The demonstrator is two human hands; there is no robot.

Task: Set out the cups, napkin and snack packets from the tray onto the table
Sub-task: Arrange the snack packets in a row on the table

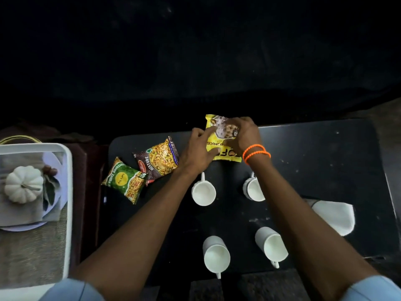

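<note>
Both my hands hold a yellow snack packet (219,146) at the far middle of the black table (325,166). My left hand (198,152) grips its left edge and my right hand (244,135) lies over its top right. A brown "Mixture" packet (157,159) and a green packet (124,181) lie flat to the left of it. Several white cups stand on the table, among them a far left cup (203,191), a far right cup (252,190) and a near left cup (216,255). A white napkin (335,216) lies at the right, partly under my right forearm.
A white-rimmed tray (69,192) with a printed pumpkin picture sits at the left on a dark red surface. The table's far edge runs just behind the yellow packet. The floor beyond is dark.
</note>
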